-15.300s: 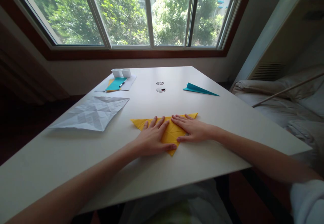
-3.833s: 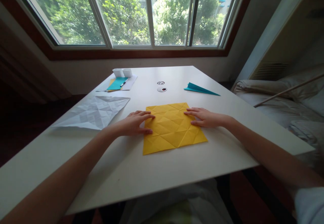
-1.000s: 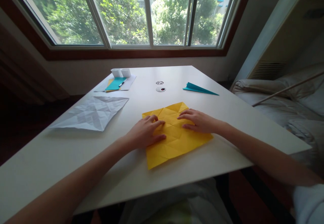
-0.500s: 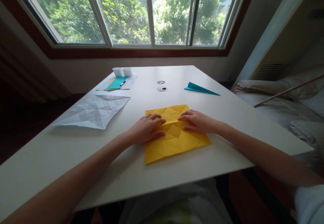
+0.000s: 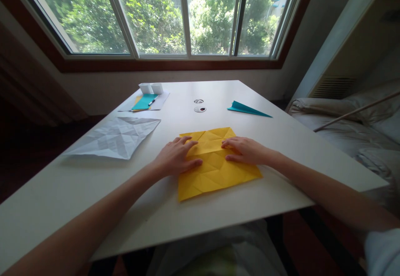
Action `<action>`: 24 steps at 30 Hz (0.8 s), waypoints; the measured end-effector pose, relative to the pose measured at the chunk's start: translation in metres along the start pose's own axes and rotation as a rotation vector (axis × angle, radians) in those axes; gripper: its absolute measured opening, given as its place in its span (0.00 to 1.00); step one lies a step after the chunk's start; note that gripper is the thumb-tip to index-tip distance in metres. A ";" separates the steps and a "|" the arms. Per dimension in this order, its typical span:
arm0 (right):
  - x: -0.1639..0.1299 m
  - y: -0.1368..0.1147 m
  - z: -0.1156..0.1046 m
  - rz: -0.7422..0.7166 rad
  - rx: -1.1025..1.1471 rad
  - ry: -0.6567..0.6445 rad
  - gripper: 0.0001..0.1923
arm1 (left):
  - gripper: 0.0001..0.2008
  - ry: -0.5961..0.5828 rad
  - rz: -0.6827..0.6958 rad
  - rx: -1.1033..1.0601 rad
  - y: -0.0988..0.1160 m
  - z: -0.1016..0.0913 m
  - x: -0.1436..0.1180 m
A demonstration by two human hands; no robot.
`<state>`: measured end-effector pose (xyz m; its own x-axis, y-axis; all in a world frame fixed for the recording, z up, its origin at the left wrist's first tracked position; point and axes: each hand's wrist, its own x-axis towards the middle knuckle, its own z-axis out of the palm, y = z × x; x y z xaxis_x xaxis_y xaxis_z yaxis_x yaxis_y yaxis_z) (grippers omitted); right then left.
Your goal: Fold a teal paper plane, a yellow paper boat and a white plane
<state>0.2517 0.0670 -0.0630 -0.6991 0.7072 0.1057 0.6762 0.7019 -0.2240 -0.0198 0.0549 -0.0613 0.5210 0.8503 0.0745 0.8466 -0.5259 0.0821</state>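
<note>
A yellow sheet of paper (image 5: 215, 172), crossed by many fold creases, lies spread out on the white table (image 5: 150, 222) in front of me. On its left side rests my left hand (image 5: 178, 155), fingers apart and thumb stretched toward the middle of the sheet. My right hand (image 5: 245, 150) lies on the right part, its fingertips on the paper near the upper middle and its thumb apart below them. Neither hand grips the sheet; both are open on top of it.
A creased white sheet (image 5: 115, 138) lies to the left. Behind it are small white paper boxes (image 5: 151, 88), teal paper (image 5: 144, 102) and a pen (image 5: 153, 100). Two round pieces (image 5: 200, 109) sit at the middle back, a folded teal paper plane (image 5: 248, 109) at the right.
My left hand has shifted slightly left and its fingers have spread. The top edge of the yellow paper has moved a little away from me. My right hand has barely moved.
</note>
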 end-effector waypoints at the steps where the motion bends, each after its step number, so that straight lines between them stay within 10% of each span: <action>1: 0.000 0.001 0.000 0.012 -0.007 0.007 0.19 | 0.34 0.013 -0.081 0.005 -0.002 -0.001 0.000; 6: 0.001 0.002 0.005 0.069 -0.046 0.046 0.20 | 0.39 0.028 -0.367 -0.278 -0.011 -0.011 0.003; 14: 0.002 0.002 0.009 0.081 -0.043 0.070 0.19 | 0.31 -0.002 -0.393 -1.160 -0.013 -0.010 0.006; 20: 0.002 0.003 0.010 0.087 -0.018 0.083 0.20 | 0.36 0.075 -0.372 -1.475 -0.002 -0.007 0.006; 24: 0.003 0.003 0.010 0.098 -0.015 0.097 0.20 | 0.20 0.121 -0.419 -1.425 0.001 -0.006 0.008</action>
<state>0.2493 0.0702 -0.0730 -0.6044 0.7767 0.1772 0.7438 0.6298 -0.2237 -0.0153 0.0612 -0.0542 0.2003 0.9717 -0.1254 0.0762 0.1122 0.9908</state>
